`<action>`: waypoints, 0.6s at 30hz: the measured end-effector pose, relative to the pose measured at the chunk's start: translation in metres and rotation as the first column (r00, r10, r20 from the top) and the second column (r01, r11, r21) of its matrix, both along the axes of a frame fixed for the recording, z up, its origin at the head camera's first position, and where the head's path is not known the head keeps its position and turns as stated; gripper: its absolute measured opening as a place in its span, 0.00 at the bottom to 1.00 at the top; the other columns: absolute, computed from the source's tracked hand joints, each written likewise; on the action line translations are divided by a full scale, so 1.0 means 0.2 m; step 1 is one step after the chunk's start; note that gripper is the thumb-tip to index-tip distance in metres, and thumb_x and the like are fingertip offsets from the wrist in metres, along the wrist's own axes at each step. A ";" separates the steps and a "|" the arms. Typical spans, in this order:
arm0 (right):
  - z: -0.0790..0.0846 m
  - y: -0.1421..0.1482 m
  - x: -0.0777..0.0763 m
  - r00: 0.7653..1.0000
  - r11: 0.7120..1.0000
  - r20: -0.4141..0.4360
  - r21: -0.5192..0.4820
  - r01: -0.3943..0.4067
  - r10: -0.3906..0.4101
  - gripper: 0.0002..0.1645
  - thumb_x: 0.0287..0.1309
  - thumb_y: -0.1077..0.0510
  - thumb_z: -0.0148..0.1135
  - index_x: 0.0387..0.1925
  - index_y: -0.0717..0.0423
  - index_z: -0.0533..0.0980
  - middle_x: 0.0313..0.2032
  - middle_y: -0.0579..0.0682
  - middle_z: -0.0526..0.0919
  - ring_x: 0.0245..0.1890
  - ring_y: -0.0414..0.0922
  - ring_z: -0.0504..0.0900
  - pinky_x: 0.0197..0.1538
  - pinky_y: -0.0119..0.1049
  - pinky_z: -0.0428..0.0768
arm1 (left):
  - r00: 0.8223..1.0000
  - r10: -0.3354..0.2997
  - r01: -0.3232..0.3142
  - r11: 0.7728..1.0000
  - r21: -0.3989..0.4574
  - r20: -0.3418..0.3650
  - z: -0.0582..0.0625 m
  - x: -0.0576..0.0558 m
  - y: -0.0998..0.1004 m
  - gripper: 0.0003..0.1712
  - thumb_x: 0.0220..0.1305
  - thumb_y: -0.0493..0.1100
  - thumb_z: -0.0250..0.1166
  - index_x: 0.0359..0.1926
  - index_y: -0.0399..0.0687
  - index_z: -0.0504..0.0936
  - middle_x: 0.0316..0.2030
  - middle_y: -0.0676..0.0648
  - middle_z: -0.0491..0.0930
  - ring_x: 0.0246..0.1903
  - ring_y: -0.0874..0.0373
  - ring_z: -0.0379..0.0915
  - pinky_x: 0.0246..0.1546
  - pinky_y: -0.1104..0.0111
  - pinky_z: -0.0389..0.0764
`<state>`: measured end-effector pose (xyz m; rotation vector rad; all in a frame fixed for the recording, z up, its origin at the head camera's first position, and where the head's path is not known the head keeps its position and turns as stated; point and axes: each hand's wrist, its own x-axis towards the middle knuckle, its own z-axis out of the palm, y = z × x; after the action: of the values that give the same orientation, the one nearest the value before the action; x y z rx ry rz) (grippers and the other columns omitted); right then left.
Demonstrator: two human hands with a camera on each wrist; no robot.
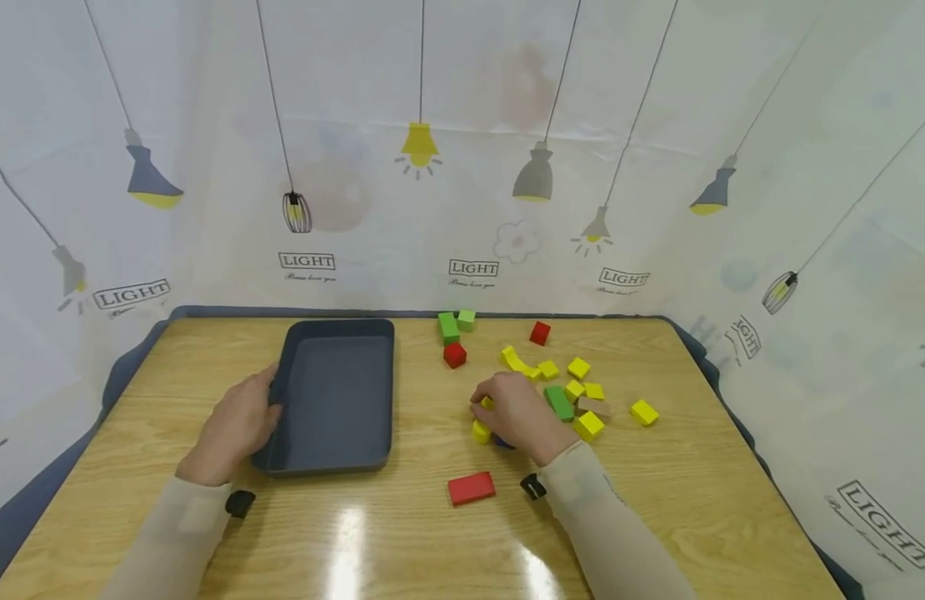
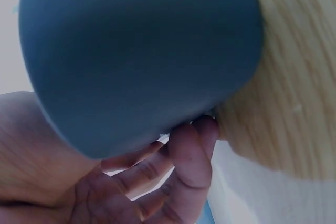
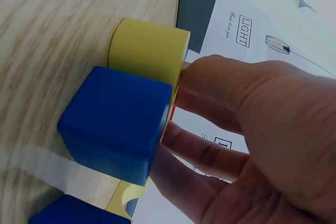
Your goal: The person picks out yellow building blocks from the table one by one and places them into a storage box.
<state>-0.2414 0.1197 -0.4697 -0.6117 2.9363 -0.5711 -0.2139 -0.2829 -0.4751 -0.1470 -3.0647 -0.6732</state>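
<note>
My left hand (image 1: 237, 421) grips the left side wall of a dark grey rectangular tray (image 1: 387, 400). In the left wrist view, the fingers curl by the tray's outer wall (image 2: 142, 72). My right hand (image 1: 518, 412) reaches down among toy blocks right of the tray, its thumb and fingertips bent around a small yellow block (image 1: 487, 402). Close below the fingertips stands a yellow rounded block (image 1: 481, 432). The right wrist view has that rounded block (image 3: 147, 48) beside a blue cube (image 3: 113, 124), with the fingers behind the cube.
Right of my right hand lie several yellow blocks (image 1: 588, 426), a green block (image 1: 558, 403) and a brownish block (image 1: 593, 407). Green blocks (image 1: 448, 327) and red cubes (image 1: 455, 356) sit near the back edge. A red rectangular block (image 1: 472, 488) lies nearer me.
</note>
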 end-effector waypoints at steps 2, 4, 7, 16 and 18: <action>0.00 0.00 0.00 1.000 1.000 0.005 -0.003 0.002 -0.002 0.08 0.64 0.51 0.68 0.42 0.47 0.86 0.39 0.42 0.83 0.34 0.40 0.76 0.39 0.32 0.78 | 1.000 -0.003 0.003 1.000 0.003 -0.001 0.00 0.00 0.00 0.39 0.66 0.31 0.59 0.75 0.29 0.54 0.64 0.23 0.65 0.60 0.27 0.64 0.53 0.39 0.71; 0.01 0.01 0.00 1.000 1.000 0.007 -0.003 0.004 -0.004 0.08 0.64 0.52 0.68 0.43 0.49 0.86 0.40 0.43 0.84 0.34 0.40 0.77 0.38 0.32 0.78 | 1.000 -0.004 0.004 1.000 0.001 0.010 0.00 0.00 0.00 0.39 0.67 0.32 0.59 0.75 0.28 0.53 0.64 0.22 0.64 0.60 0.27 0.64 0.53 0.39 0.71; 0.01 0.00 0.01 1.000 1.000 0.001 -0.008 0.006 -0.006 0.10 0.64 0.53 0.68 0.44 0.52 0.85 0.40 0.45 0.84 0.34 0.39 0.77 0.39 0.32 0.79 | 1.000 -0.004 0.004 1.000 0.000 0.030 0.00 0.01 0.00 0.40 0.68 0.33 0.59 0.75 0.28 0.52 0.65 0.22 0.63 0.61 0.27 0.63 0.53 0.39 0.72; 0.00 0.00 0.01 0.998 1.000 -0.055 -0.005 0.004 -0.005 0.15 0.60 0.57 0.71 0.49 0.56 0.84 0.42 0.48 0.84 0.35 0.40 0.77 0.40 0.32 0.79 | 0.998 0.019 -0.018 1.000 -0.007 0.059 0.00 -0.01 0.01 0.40 0.68 0.34 0.59 0.76 0.30 0.52 0.64 0.22 0.64 0.60 0.28 0.65 0.51 0.40 0.73; 0.00 0.00 0.01 0.998 1.000 -0.057 -0.009 -0.004 0.003 0.16 0.61 0.57 0.70 0.49 0.56 0.84 0.41 0.47 0.83 0.35 0.40 0.76 0.38 0.31 0.78 | 0.998 0.019 -0.018 1.000 -0.010 0.062 0.00 0.00 0.01 0.40 0.68 0.34 0.59 0.75 0.29 0.52 0.64 0.22 0.64 0.60 0.28 0.65 0.51 0.40 0.73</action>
<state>-0.2387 0.1193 -0.4698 -0.6445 2.9866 -0.5771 -0.2145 -0.2818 -0.4749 -0.0994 -3.1242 -0.6751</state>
